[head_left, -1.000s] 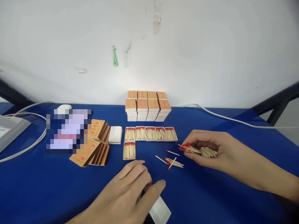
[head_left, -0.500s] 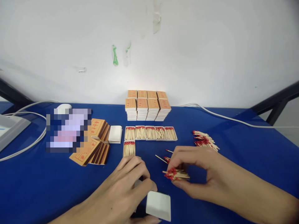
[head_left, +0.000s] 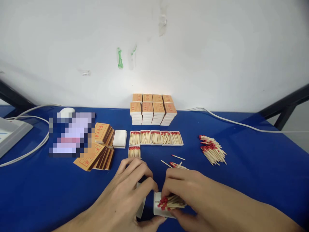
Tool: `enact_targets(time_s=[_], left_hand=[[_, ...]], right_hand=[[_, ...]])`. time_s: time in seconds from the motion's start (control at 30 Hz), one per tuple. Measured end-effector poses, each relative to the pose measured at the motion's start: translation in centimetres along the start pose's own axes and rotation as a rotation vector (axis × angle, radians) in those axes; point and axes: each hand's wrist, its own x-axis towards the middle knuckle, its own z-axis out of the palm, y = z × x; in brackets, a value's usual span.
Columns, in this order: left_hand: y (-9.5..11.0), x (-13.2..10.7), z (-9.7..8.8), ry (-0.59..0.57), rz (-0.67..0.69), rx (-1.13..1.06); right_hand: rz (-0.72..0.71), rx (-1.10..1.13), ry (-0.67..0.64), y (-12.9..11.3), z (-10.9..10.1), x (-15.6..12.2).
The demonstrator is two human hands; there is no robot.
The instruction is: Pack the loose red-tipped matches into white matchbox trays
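My right hand (head_left: pixel 190 190) is closed around a bundle of red-headed matches (head_left: pixel 172 202), with the heads pointing left. The bundle lies over a white matchbox tray (head_left: pixel 157 209). My left hand (head_left: pixel 135 190) grips this tray's left edge between thumb and index finger. Another white piece (head_left: pixel 141 206), partly hidden, shows beneath my left palm. Just beyond my hands, a filled tray (head_left: pixel 134 151) stands in front of a row of filled trays (head_left: pixel 155 138). A few loose matches (head_left: pixel 177 164) lie beyond my right hand.
A pile of matches (head_left: pixel 213 150) lies to the right. Stacked matchboxes (head_left: pixel 153 112) stand by the wall. On the left are orange matchbox sleeves (head_left: pixel 90 158), white trays (head_left: pixel 119 138), a blurred-out phone-like object (head_left: pixel 73 133), a white mouse (head_left: pixel 67 112) and cables (head_left: pixel 47 135).
My right hand has moved left and down, bringing the matches over the tray. The tray has shifted slightly left and up, and its inside now faces the matches.
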Motion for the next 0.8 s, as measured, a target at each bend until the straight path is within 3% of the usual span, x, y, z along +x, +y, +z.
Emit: enact_targets(time_s=[0.1, 0.23, 0.33, 0.4, 0.6, 0.7, 0.8], left_hand=[[0.2, -0.1, 0.1, -0.01, -0.012, 0.017], [0.4, -0.4, 0.4, 0.022, -0.016, 0.02], [0.2, -0.6, 0.7, 0.018, -0.031, 0.006], [0.0, -0.7, 0.8, 0.004, -0.046, 0.002], [0.4, -0.5, -0.9, -0.057, -0.018, 0.085], [0.9, -0.3, -2.2, -0.157, -0.049, 0.127], [0.9, -0.1, -2.9, -0.165, -0.049, 0.143]], right_hand=[[-0.068, -0.144, 0.02, 0.2, 0.8, 0.5], [-0.265, -0.444, 0.002, 0.1, 1.9, 0.8], [-0.293, -0.555, 0.074, 0.0, 2.3, 0.5], [-0.26, -0.47, 0.111, 0.0, 2.1, 0.1], [0.004, 0.125, 0.046, 1.2, 0.1, -0.9], [0.045, 0.287, 0.059, 2.0, -0.1, -1.5], [0.096, 0.375, 0.073, 2.7, 0.2, -2.0]])
